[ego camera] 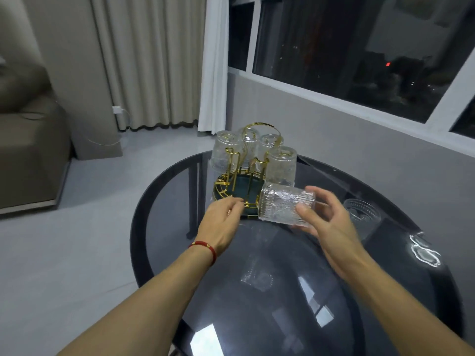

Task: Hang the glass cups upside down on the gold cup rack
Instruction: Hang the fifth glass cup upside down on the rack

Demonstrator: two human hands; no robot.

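The gold cup rack (232,173) with a dark green base stands at the far side of the round dark glass table (282,291). Several embossed glass cups hang upside down on its prongs, among them one at the left (226,151) and one at the right (281,167). My right hand (323,222) grips another glass cup (285,204) lying on its side, mouth toward the rack, just right of the base. My left hand (223,219) pinches the gold rim at the rack's front edge. One more glass cup (362,214) stands upright on the table behind my right hand.
A small clear glass dish (424,250) lies at the table's right edge. A window and grey wall run behind the table. White curtains hang at the back left, and a beige sofa stands far left on the grey floor.
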